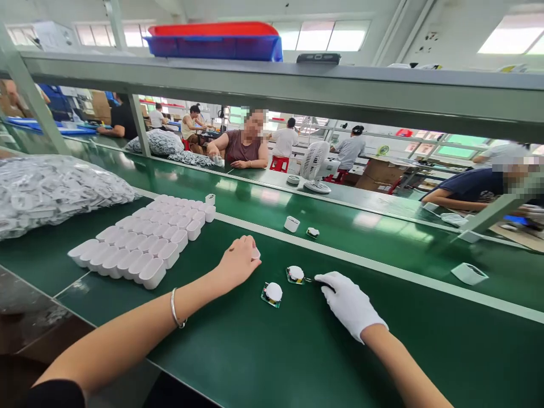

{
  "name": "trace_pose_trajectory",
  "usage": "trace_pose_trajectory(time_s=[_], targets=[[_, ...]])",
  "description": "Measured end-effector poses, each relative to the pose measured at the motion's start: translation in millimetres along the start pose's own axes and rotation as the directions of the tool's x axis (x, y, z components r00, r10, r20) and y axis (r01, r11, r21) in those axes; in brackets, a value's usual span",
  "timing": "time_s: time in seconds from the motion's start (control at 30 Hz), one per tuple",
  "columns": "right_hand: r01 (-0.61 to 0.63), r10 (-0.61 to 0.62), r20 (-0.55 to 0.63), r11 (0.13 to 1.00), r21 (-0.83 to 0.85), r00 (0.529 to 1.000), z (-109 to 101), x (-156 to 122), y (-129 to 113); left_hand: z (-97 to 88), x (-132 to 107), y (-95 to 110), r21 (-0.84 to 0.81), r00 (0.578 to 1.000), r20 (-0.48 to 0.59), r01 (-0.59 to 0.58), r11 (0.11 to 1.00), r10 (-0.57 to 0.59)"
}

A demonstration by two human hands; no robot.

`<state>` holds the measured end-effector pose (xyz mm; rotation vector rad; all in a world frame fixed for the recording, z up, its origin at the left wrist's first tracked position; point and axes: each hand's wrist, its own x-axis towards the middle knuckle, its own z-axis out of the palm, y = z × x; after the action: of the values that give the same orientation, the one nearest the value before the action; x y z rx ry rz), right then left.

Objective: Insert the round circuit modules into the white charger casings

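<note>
The bare left hand is curled around a small white plastic shell, only an edge of which peeks out past the fingers. The right hand, in a white glove, lies flat on the green belt, fingers loosely spread and holding nothing, its fingertips just short of a small circuit board with a white cap. A 2nd capped board sits between the 2 hands.

These pieces look light and rigid. The shells seem smooth and a bit slippery, best pinched across their flat sides. The boards look more delicate, so I would judge the white cap or the board's edges the safe place to grip, away from the bare electronics.

To the left, rows of white shells stand packed together, open ends up and empty as far as I can see. Further left lies a clear bag full of white parts. Beyond the divider, 1 loose shell and another capped board rest on the far belt. Other people work at benches behind.
</note>
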<state>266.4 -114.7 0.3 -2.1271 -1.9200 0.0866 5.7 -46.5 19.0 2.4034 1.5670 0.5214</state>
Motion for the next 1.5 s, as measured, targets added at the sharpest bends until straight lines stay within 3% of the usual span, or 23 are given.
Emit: trace_pose_trajectory(time_s=[0.13,0.23,0.33,0.4,0.47,0.53,0.6,0.73,0.83,0.93,1.0,1.1,1.2,1.4,1.5], targets=[[-0.150,0.142,-0.066,0.980,-0.132,0.988,-7.5,-1.1,9.1,23.0,-0.5,-8.8,-0.303,0.999,-0.053,-0.012,0.953,-0.004],[0.001,-0.005,-0.178,1.000,-0.027,0.984,0.9,-3.0,-6.3,30.1,-1.8,-17.5,-0.433,1.000,0.003,-0.003,0.901,0.004],[0.242,-0.215,-0.163,0.955,0.172,0.963,17.6,-0.2,-23.0,31.8,-1.4,-18.8,-0.483,0.999,0.019,-0.019,0.876,0.032],[0.248,-0.218,-0.133,0.928,0.279,0.967,26.5,3.2,-28.3,32.6,-1.7,-17.1,-0.519,0.999,0.001,-0.039,0.854,0.046],[0.160,-0.123,-0.119,0.910,0.384,0.985,28.9,4.6,-30.5,32.6,-3.3,-15.2,-0.564,0.997,-0.027,-0.071,0.823,0.067],[0.083,-0.021,-0.129,0.865,0.496,0.991,24.1,1.1,-33.7,30.4,-5.9,-13.3,-0.576,0.992,-0.082,-0.124,0.808,0.094],[0.102,0.017,-0.191,0.797,0.596,0.981,14.4,-8.5,-40.6,25.8,-9.8,-10.6,-0.525,0.973,-0.169,-0.223,0.822,0.156],[0.341,-0.030,-0.430,0.660,0.670,0.902,-4.8,-36.9,-62.0,18.3,-20.2,-2.3,-0.484,0.899,-0.312,-0.429,0.763,0.307],[0.469,-0.094,-0.533,0.617,0.632,0.841,-10.2,-53.9,-74.9,20.3,-28.0,4.1,-0.622,0.905,-0.255,-0.422,0.659,0.339],[0.455,-0.094,-0.502,0.587,0.670,0.860,-8.0,-61.9,-81.7,24.0,-34.4,8.5,-0.656,0.926,-0.128,-0.347,0.670,0.354],[0.405,-0.056,-0.450,0.544,0.734,0.891,-4.5,-63.7,-83.4,24.2,-37.8,10.4,-0.618,0.928,-0.127,-0.349,0.704,0.350],[0.377,-0.011,-0.432,0.506,0.776,0.902,1.2,-64.3,-82.3,20.7,-42.1,12.4,-0.543,0.876,-0.184,-0.469,0.696,0.446],[0.444,-0.048,-0.506,0.555,0.703,0.861,5.4,-64.6,-78.2,17.0,-45.6,14.3,-0.514,0.838,-0.181,-0.527,0.676,0.515],[0.543,-0.206,-0.617,0.722,0.428,0.759,2.4,-66.7,-76.4,16.6,-46.2,16.5,-0.540,0.839,-0.186,-0.521,0.660,0.511],[0.530,-0.200,-0.627,0.748,0.399,0.753,0.9,-68.8,-78.0,17.2,-44.3,15.3,-0.548,0.819,-0.241,-0.558,0.623,0.522]])
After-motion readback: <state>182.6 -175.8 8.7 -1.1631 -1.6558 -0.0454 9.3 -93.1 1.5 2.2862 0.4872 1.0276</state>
